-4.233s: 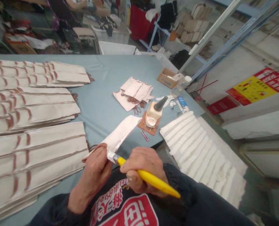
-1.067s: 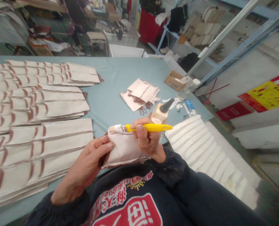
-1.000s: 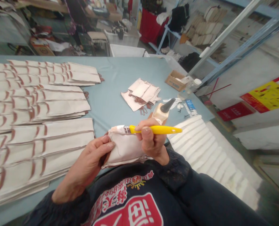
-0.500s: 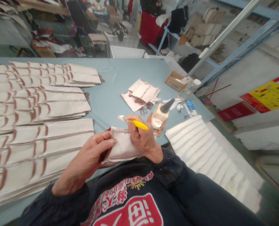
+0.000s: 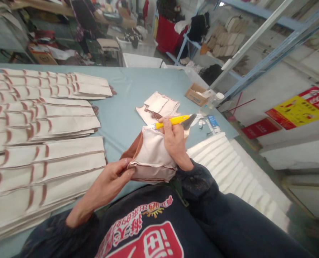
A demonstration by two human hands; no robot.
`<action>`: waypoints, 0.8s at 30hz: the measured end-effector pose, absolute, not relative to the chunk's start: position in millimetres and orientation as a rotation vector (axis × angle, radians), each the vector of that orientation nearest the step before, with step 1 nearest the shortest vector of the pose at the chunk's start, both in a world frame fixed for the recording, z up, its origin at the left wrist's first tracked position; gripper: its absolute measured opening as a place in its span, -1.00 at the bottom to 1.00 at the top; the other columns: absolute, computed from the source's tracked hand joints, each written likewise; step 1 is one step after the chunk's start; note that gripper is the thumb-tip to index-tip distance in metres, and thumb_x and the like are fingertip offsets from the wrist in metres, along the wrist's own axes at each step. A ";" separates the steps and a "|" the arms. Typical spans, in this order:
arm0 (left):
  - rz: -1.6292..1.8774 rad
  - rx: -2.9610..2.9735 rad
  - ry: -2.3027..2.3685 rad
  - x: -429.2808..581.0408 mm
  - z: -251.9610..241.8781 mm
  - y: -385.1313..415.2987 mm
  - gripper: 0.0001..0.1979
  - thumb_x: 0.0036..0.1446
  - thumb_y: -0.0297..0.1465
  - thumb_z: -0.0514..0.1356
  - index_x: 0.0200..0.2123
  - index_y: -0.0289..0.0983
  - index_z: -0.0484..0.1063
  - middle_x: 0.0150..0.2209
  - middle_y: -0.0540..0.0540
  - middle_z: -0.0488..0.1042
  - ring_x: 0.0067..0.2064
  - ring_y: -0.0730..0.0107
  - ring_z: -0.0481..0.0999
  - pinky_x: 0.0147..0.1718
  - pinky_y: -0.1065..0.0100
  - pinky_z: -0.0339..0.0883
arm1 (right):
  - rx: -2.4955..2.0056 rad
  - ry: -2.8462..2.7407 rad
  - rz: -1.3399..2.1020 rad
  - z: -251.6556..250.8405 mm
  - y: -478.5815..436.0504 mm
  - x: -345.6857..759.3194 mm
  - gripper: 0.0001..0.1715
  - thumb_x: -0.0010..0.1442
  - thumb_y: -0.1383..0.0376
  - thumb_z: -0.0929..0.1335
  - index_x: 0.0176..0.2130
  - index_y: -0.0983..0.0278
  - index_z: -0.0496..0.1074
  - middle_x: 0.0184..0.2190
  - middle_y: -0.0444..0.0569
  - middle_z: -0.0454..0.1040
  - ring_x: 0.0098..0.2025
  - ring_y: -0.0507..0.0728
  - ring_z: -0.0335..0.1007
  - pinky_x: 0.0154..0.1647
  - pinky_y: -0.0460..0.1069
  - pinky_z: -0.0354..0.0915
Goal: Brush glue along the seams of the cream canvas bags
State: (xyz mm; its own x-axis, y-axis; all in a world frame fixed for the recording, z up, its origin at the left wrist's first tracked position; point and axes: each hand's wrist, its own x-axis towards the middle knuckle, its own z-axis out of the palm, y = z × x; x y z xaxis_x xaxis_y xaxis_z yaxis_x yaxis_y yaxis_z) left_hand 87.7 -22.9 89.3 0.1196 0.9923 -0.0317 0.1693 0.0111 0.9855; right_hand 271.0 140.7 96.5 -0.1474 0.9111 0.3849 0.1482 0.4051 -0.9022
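Operator: Big layout first?

Observer: Blue-green table (image 5: 124, 80) across the front of you. Cream stacks (image 5: 76, 154) in rows along its left side. Small bundle of similar pieces (image 5: 162, 104) beyond your hands.

Operator: And the work itself?

Observer: Cream-and-brown cloth piece (image 5: 152, 148), held up in front of your chest at the near edge of the table. Pale panel facing up, brown side showing at left.

Operator: Hands?

Observer: Left hand (image 5: 120, 173): thumb and fingers pinching the near left corner. Right hand (image 5: 175, 139): grasping the yellow-handled brush (image 5: 171, 121), its side close against the cloth. Can't tell whether the hidden fingers also grip the fabric. Bottle (image 5: 187, 132) partly masked behind that hand.

Operator: Advice?

Observer: Bristles (image 5: 150, 126) appear to meet the far left corner. My judgement: keep the left pinch firm so that edge stays taut; lay the brush low, stroke along the seam, light pressure. A loaded tip could smear the clean panel, so keep the coat thin and narrow.
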 end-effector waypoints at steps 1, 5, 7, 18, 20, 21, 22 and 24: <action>1.020 1.394 1.240 89.5 89.8 -24.8 -0.73 0.40 -0.27 0.15 -0.28 -0.26 0.56 -0.34 -0.04 0.58 -0.31 0.34 0.49 -0.31 0.41 0.38 | -0.978 -1.587 0.881 93.4 140.3 269.4 -0.45 0.46 -0.11 0.28 -0.23 0.27 0.53 -0.57 -0.21 0.35 -0.51 0.01 0.30 -0.45 -0.04 0.23; 1.014 1.500 1.205 87.7 95.2 -34.0 -0.75 0.43 -0.39 0.08 -0.29 -0.24 0.49 -0.40 0.05 0.48 -0.39 0.45 0.39 -0.40 0.46 0.28 | -0.972 -1.550 0.802 89.0 133.4 268.7 -0.51 0.46 -0.08 0.28 -0.20 0.25 0.51 -0.57 -0.21 0.36 -0.52 0.01 0.31 -0.47 -0.05 0.23; 1.037 1.559 1.240 84.4 97.0 -37.9 -0.75 0.41 -0.45 0.07 -0.34 -0.23 0.44 -0.43 0.08 0.42 -0.42 0.47 0.35 -0.42 0.47 0.25 | -0.902 -1.502 0.843 92.9 122.1 272.3 -0.55 0.47 -0.06 0.28 -0.18 0.23 0.49 -0.57 -0.23 0.35 -0.54 0.00 0.30 -0.51 -0.07 0.23; 1.042 1.634 1.431 79.8 101.2 -40.7 -0.73 0.32 -0.47 0.13 -0.47 -0.21 0.40 -0.49 0.03 0.39 -0.44 0.39 0.33 -0.45 0.38 0.20 | -0.580 -1.895 0.676 132.0 37.9 280.7 -0.70 0.48 0.26 0.27 -0.30 0.20 0.48 -0.48 -0.14 0.60 -0.50 0.02 0.53 -0.43 -0.08 0.44; 1.038 1.636 1.407 80.1 100.9 -39.9 -0.74 0.34 -0.46 0.13 -0.44 -0.21 0.43 -0.46 0.00 0.44 -0.43 0.38 0.36 -0.42 0.38 0.23 | -0.520 -1.901 0.676 131.2 32.1 275.5 -0.70 0.46 0.28 0.27 -0.32 0.20 0.45 -0.51 -0.17 0.60 -0.52 0.00 0.52 -0.41 -0.09 0.46; 1.040 1.632 1.397 80.2 100.3 -39.4 -0.74 0.35 -0.45 0.14 -0.43 -0.20 0.43 -0.46 0.00 0.45 -0.43 0.38 0.37 -0.42 0.38 0.23 | -0.488 -1.898 0.685 130.3 30.2 273.5 -0.71 0.46 0.28 0.27 -0.32 0.20 0.44 -0.53 -0.19 0.58 -0.55 -0.01 0.49 -0.42 -0.10 0.45; 1.042 1.626 1.390 80.3 99.4 -39.0 -0.74 0.36 -0.45 0.14 -0.43 -0.20 0.42 -0.46 0.01 0.45 -0.44 0.39 0.37 -0.41 0.38 0.23 | -0.461 -1.899 0.691 129.4 29.0 272.2 -0.71 0.46 0.28 0.27 -0.32 0.19 0.44 -0.54 -0.21 0.57 -0.58 -0.02 0.46 -0.44 -0.10 0.44; 1.049 1.612 1.403 80.3 97.4 -38.5 -0.74 0.36 -0.44 0.14 -0.44 -0.20 0.40 -0.46 0.00 0.45 -0.44 0.38 0.36 -0.40 0.37 0.24 | -0.433 -1.893 0.694 127.7 29.6 272.4 -0.73 0.45 0.28 0.28 -0.32 0.18 0.44 -0.56 -0.21 0.55 -0.60 -0.01 0.44 -0.46 -0.09 0.43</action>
State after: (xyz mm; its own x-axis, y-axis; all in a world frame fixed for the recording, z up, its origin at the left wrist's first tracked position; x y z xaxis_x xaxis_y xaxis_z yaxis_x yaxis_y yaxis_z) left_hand 80.3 -38.5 97.4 0.0659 0.9919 0.1082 0.3842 -0.1253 0.9147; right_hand 272.4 29.6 127.7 -0.4072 0.5806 0.7051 -0.0126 0.7683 -0.6399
